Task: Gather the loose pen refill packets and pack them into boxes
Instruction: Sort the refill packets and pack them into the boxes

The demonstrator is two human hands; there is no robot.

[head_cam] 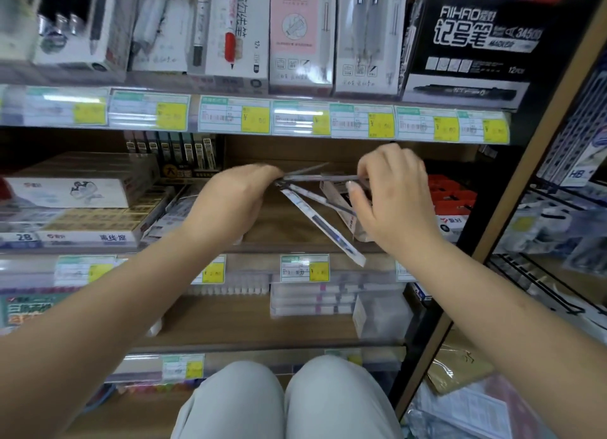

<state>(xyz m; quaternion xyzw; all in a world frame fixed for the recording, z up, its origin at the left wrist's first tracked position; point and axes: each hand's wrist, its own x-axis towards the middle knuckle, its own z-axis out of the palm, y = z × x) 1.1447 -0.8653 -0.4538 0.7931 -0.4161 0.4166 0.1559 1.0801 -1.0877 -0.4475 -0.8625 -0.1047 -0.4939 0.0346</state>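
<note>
Knees (285,402) low | L grip (230,202) + R grip (391,205) pinching refill packets (323,223) | over shelf edge (295,248)

a black box (473,41) far right reads "aihao", "记号笔" and "34500"; a pink box (297,31) reads "享握"; a left box (69,236) reads "2b".

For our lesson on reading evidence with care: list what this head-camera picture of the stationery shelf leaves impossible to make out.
- Count of refill packets: fanned, overlapping, motion-blurred.
- Left hand fingers: hidden behind the hand's own back.
- Price tags: digits blurred.
- Small box under the right hand: partly covered, so its print and contents are unreadable.
</note>
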